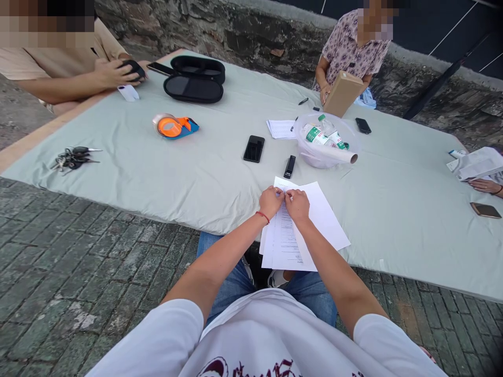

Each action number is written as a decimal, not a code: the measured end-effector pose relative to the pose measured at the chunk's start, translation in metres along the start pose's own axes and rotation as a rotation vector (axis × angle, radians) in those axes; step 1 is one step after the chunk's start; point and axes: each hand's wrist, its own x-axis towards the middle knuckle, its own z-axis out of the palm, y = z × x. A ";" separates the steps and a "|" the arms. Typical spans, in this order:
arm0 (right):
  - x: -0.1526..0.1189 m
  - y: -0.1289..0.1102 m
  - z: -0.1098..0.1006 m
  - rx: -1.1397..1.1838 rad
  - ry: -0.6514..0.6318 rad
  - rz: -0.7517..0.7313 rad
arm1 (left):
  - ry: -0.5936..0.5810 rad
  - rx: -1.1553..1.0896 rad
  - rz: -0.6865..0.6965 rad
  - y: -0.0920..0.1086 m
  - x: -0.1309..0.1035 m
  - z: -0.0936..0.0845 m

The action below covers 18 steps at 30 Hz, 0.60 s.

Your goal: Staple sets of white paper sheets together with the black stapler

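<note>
2 hands: left hand [271, 202], right hand [297, 204] on printed sheets [283, 252] | grip: fingers bunched, cannot tell if pinching | 1 stapler [290, 167]

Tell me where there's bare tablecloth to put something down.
Two broad patches: one between the keys, the tape dispenser and the left hand; another right of the white sheets, reaching to the far-right phone. It's crowded just beyond the sheets, where the bottles, black phone and stapler sit close together.
</note>
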 end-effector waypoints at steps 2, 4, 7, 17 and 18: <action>0.000 0.000 0.001 0.003 0.009 -0.006 | -0.003 -0.001 0.007 -0.001 0.000 0.000; 0.001 0.000 0.002 -0.005 0.009 -0.010 | -0.004 -0.002 0.006 -0.003 0.000 0.001; 0.000 0.000 0.003 -0.013 0.008 -0.016 | 0.006 -0.011 0.009 -0.005 0.001 0.002; 0.001 -0.002 0.004 -0.038 -0.019 -0.033 | -0.006 -0.050 -0.004 -0.005 0.001 0.001; 0.001 -0.002 0.004 -0.040 -0.021 -0.036 | -0.007 -0.062 -0.001 -0.005 0.002 0.000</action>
